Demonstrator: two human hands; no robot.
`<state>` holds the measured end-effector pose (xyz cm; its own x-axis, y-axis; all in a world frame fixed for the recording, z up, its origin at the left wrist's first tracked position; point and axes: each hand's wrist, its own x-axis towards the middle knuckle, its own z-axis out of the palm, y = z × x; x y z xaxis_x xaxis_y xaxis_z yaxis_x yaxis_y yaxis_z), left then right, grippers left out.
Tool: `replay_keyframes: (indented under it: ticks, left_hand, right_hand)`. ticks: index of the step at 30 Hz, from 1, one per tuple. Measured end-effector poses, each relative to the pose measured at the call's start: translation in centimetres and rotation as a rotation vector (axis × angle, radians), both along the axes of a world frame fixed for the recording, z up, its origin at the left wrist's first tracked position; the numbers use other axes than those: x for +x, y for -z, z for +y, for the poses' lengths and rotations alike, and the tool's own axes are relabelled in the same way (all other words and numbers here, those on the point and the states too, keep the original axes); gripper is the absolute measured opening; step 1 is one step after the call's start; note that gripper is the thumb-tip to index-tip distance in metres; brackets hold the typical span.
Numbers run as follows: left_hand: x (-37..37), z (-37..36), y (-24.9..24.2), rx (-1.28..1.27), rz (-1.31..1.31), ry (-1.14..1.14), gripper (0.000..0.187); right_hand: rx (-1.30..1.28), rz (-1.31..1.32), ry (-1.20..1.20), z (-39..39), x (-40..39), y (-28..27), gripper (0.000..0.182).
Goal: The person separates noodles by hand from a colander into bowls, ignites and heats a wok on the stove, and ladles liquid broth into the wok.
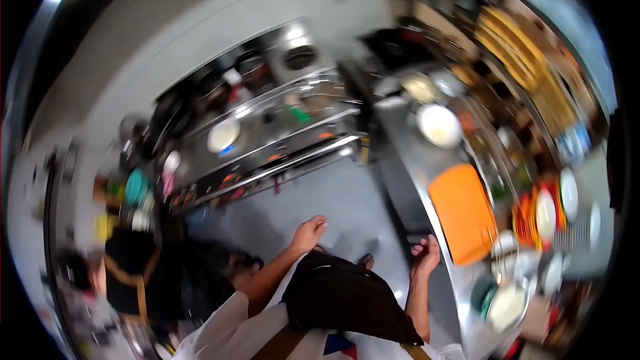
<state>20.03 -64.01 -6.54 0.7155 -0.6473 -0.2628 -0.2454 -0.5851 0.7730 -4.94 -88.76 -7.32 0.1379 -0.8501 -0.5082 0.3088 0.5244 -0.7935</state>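
Left hand (310,233) and right hand (425,256): fingers loosely open, nothing visible held. Right is near orange board (463,213); knuckles should clear bench (412,152) edge.

Place: busy restaurant-type kitchen
Stove line (267,137): steel, pans along it
Steel counter (403,160): orange board (463,215), plates (545,215)

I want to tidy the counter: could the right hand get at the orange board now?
Probably yes: the right hand is by the edge of the counter, close to the orange board, and nothing seems to stand between them.
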Motion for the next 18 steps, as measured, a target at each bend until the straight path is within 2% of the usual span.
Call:
replay_keyframes:
  ticks: [3, 4, 6, 7, 9, 12, 13, 14, 15, 16, 17, 18]
  left_hand:
    - [1.1, 4.4, -0.2, -0.046, 0.022, -0.248, 0.033]
    - [1.3, 6.2, 0.2, -0.069, 0.016, -0.328, 0.033]
    - [1.1, 10.5, 2.9, -0.050, -0.003, -0.473, 0.033]
    - [0.5, 13.0, 4.5, -0.087, 0.021, -0.574, 0.031]
    - [-0.9, 18.2, 8.1, 0.064, 0.091, -0.710, 0.032]
    - [-6.1, 25.9, 18.2, 0.109, 0.208, -1.061, 0.031]
    - [-9.1, 29.3, 24.9, 0.372, -0.053, -0.826, 0.033]
    - [-10.9, 29.4, 20.6, 0.401, 0.315, -1.137, 0.036]
    - [-13.9, 32.7, 26.4, 0.559, 0.167, -0.805, 0.036]
    - [-16.5, 32.3, 26.4, 0.424, 0.365, -1.327, 0.024]
    - [-18.6, 32.9, 25.9, 0.245, 0.611, -1.525, 0.022]
    - [-20.6, 32.8, 25.5, 0.157, 0.720, -1.719, 0.021]
  right_hand:
    - [-0.170, -0.034, -0.482, 1.3, 8.9, -1.4, 0.020]
    - [-0.191, -0.043, -0.563, 1.4, 11.0, -1.6, 0.020]
    - [-0.215, 0.038, -0.817, 1.3, 15.1, -2.2, 0.020]
    - [-0.207, 0.081, -0.875, 1.5, 17.0, -2.2, 0.018]
    - [-0.252, 0.113, -0.982, 2.4, 20.4, -1.5, 0.017]
    - [-0.306, 0.209, -1.102, 5.5, 26.7, -1.9, 0.017]
    - [-0.318, 0.195, -1.160, 7.1, 28.8, -1.7, 0.017]
    - [-0.328, 0.184, -1.214, 8.8, 30.7, -1.7, 0.017]
    - [-0.329, 0.151, -1.269, 11.4, 32.4, -2.1, 0.018]
    - [-0.330, 0.112, -1.337, 14.0, 34.1, -2.1, 0.017]
    - [-0.302, 0.099, -1.407, 16.8, 35.6, -2.6, 0.017]
    - [-0.269, 0.086, -1.489, 19.7, 36.8, -3.1, 0.018]
